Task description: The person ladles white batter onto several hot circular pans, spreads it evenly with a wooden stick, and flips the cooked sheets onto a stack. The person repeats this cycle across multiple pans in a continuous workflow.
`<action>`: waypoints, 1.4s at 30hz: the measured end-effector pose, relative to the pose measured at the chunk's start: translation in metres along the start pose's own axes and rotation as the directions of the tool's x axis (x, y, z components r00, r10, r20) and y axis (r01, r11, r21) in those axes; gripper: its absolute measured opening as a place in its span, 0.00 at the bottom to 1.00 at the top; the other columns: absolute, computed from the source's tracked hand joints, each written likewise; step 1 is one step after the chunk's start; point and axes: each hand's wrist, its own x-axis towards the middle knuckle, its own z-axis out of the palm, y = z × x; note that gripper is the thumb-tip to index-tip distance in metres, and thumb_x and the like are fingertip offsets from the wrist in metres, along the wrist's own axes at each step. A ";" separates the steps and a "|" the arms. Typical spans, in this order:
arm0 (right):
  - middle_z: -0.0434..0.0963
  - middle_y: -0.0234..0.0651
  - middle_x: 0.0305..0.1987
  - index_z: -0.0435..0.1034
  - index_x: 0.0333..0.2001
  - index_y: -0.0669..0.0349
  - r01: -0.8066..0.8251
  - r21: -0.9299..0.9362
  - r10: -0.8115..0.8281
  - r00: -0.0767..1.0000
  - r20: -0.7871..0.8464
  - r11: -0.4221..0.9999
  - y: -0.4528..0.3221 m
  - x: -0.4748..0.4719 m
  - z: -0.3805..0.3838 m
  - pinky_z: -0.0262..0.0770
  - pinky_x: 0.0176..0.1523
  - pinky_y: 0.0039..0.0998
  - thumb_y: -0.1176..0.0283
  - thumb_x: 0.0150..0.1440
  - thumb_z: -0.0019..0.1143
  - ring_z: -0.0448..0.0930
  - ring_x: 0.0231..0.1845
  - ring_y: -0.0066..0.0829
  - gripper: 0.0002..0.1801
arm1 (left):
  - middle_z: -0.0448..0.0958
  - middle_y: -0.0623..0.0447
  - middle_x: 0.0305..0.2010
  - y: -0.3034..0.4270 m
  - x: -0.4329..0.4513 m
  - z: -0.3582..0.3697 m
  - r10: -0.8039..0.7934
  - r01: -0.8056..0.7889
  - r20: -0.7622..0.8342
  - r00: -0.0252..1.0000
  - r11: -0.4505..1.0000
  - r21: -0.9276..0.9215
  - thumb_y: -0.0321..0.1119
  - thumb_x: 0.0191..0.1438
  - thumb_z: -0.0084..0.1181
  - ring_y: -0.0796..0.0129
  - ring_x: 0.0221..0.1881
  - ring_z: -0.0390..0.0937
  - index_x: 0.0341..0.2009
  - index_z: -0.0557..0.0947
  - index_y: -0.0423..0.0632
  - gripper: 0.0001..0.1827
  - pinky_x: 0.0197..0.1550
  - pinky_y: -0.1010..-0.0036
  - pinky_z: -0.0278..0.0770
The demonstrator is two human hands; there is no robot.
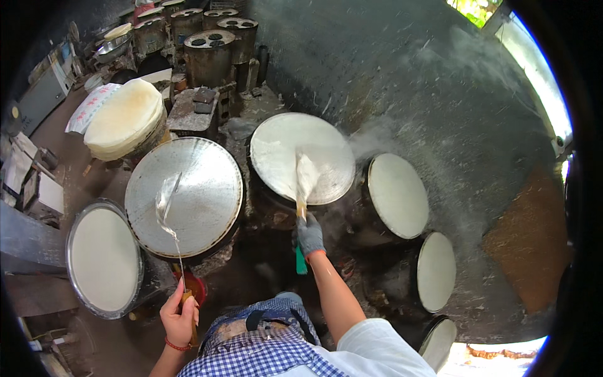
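Note:
My left hand [180, 308], bare, grips the wooden handle of a metal ladle [164, 202]. The ladle's wet, shiny head is over a bare round griddle [202, 207]; contact cannot be told. My right hand [310, 235], in a grey glove, holds a spreader [306, 176] whose pale blade is coated with batter. That blade is over a second round griddle [268, 141], which carries a thin white layer of batter. A green piece [301, 261] shows below the glove. At the far left, a wide metal-rimmed basin [104, 259] is filled with smooth white batter.
A stack of round flatbreads [125, 115] stands beyond the left griddle, beside a printed sack [89, 108]. Several batter-covered griddles [398, 195] curve along the right. Drum stoves [208, 61] line the back by a dark wall [377, 70]. Steam drifts near it. A red bucket [197, 287] sits low.

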 end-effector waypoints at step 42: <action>0.77 0.52 0.29 0.70 0.52 0.48 0.332 -0.717 -0.284 0.939 0.192 0.613 0.009 0.081 -0.256 0.75 0.31 0.47 0.52 0.57 0.48 0.78 0.25 0.52 0.22 | 0.73 0.53 0.27 0.000 0.007 0.252 -0.088 0.094 -0.189 0.978 0.995 0.025 0.25 0.59 0.47 0.79 0.17 0.67 0.61 0.65 0.41 0.24 0.17 0.83 0.66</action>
